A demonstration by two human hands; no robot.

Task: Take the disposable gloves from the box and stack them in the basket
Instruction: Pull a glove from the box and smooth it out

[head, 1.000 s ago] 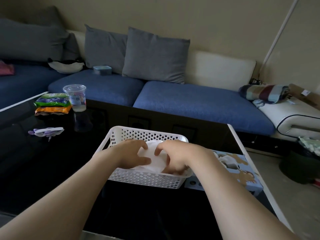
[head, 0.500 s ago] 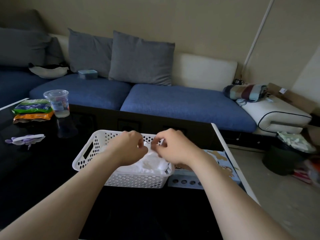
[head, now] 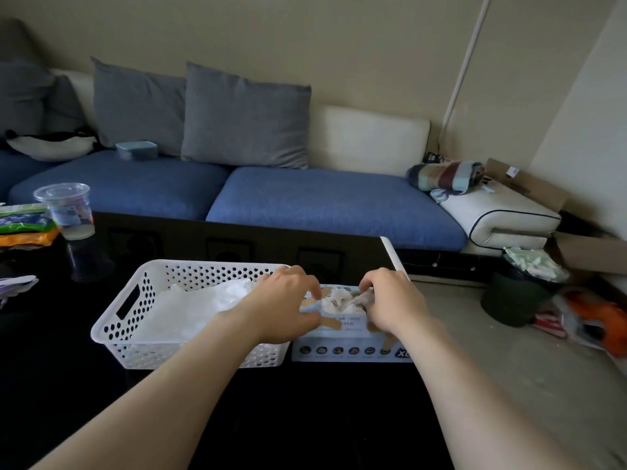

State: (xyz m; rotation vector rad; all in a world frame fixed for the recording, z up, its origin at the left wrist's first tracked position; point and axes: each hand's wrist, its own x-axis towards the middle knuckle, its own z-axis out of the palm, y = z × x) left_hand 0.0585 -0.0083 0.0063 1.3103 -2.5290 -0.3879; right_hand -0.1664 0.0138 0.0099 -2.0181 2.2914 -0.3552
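A white perforated basket (head: pixel 142 320) stands on the black table and holds a heap of clear disposable gloves (head: pixel 200 303). Right beside it lies the light-blue glove box (head: pixel 346 347), its top opening showing crumpled gloves (head: pixel 339 300). My left hand (head: pixel 281 307) rests on the box's left end with thumb and fingers curled at the edge of the opening. My right hand (head: pixel 393 300) is at the opening's right side, its fingers curled down onto a glove there.
A plastic cup (head: pixel 68 212) and snack packets (head: pixel 23 225) sit at the table's far left. A blue sofa (head: pixel 322 201) runs behind the table. A dark bin (head: pixel 519 293) and litter stand on the floor to the right.
Both hands left the basket and moved right to the glove box opening. The pile of gloves stays in the basket. The view swung to the right.
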